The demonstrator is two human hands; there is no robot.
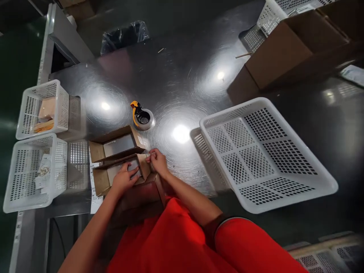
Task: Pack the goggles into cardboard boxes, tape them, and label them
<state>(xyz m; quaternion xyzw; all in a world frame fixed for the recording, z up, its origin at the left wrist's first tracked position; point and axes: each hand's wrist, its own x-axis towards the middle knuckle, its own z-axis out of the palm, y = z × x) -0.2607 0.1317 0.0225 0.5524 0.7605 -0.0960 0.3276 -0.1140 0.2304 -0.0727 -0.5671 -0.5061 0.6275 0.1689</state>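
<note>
Steady the middle box (101,182) on the metal table (176,94), open-topped between the far box (97,150) and the near box (142,195), with a printed sheet (96,203) showing at the left end. Reach in with the left hand (125,177), fingers spread over a pale surface, closed on nothing discernible; press flat and evenly, sparing the cardboard walls. Keep the right hand (158,161) at the box's right end, thumb and forefinger apparently pinching the end flap; pull only lightly, to avoid a crease or tear. Watch for the far box right alongside, easy to nudge with the knuckles; likewise the near box, close to the body and too shaded to read inside. Note the tape dispenser (138,115) just beyond the far box. To the left, an upper small basket (58,100) and a lower small basket (52,163), both holding small items. To the right, a large basket (256,140), apart from the right forearm. Farther off, a large carton (278,57) and a lined bin (125,38).
</note>
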